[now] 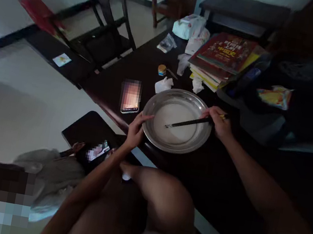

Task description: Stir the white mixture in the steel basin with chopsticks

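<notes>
A wide stainless steel basin (147, 109) sits at the near edge of the dark table, with a whitish, cloudy layer in its bottom. My left hand (136, 129) grips the basin's left rim, thumb over the edge and the other fingers around the outside. At the right rim, my right hand (218, 122) is closed around dark chopsticks (192, 122) with a gold-coloured end. They slant down to the left into the basin, and their tips are at the whitish layer. Whether there are one or two sticks is hard to see.
Left of the basin lies a lit phone (131, 98). Behind it are crumpled tissue (163, 85), a small yellow-lidded jar (161, 69), plastic bags (198, 39) and stacked books (223, 54). A snack packet (275, 96) lies right. Another person (52, 171) sits lower left with a lit screen.
</notes>
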`<state>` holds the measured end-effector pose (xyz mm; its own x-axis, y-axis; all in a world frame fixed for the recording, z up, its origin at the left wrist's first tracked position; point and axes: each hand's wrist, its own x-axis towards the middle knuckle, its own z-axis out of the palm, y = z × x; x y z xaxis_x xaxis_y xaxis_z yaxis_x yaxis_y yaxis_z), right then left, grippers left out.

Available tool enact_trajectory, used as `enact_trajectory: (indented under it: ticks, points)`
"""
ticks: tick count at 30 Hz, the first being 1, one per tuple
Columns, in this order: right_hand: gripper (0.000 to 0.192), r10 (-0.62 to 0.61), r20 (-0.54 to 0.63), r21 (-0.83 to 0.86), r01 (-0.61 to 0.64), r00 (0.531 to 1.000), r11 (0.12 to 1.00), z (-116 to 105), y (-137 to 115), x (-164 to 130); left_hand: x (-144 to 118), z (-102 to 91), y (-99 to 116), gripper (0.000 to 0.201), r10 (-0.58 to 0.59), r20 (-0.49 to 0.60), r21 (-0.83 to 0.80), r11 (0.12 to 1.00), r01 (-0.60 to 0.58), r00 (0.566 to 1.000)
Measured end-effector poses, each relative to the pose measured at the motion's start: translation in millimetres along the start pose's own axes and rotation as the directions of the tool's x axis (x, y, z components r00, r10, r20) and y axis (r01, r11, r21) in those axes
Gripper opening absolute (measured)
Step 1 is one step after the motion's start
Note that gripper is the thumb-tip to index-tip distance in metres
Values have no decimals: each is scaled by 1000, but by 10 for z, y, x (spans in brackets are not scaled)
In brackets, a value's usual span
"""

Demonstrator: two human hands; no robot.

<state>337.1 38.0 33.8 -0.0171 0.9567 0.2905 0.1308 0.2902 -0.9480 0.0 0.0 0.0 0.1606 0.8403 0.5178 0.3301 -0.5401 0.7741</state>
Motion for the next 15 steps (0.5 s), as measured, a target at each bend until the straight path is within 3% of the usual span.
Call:
enact_trajectory:
  ticks: [4,10,15]
  points:
    - [45,-16,-78,28,18,997,999,-23,-10,20,10,-11,22,56,-39,10,15,999,39,999]
    - [45,-9,-21,13,10,1000,1000,-12,-49,0,12,0,40,52,-59,-8,21,998,60,998]
    - [47,0,-95,51,5,995,999,-18,-61,6,2,-3,37,51,-61,-8,29,998,61,998]
